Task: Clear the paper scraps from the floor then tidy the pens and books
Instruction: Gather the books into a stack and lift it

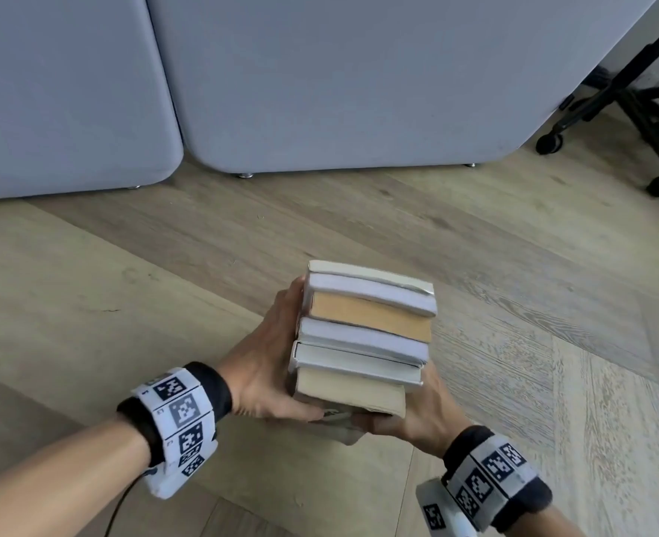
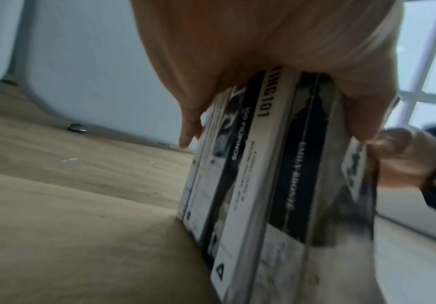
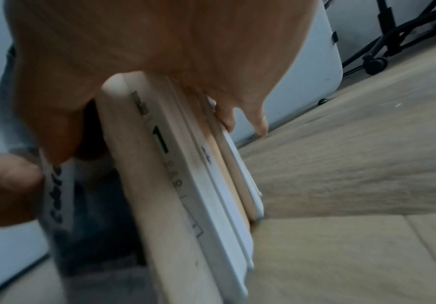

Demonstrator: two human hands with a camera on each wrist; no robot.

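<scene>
You hold a stack of books (image 1: 362, 335) between both hands, above the wooden floor (image 1: 165, 265). Your left hand (image 1: 266, 366) presses flat against the spines, fingers curled round the stack's edge. Your right hand (image 1: 421, 412) cups the stack from below and the page side, clamped on it. Grey padded panels (image 1: 320, 79) stand beyond.

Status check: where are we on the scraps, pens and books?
Scraps: the floor looks mostly clear from the head view, though the left wrist view shows a few small white flecks near the sofa. Books: in hand, the stack of books held between the left hand and right hand, not yet put away. Pens: none in view, so I cannot tell.
</scene>
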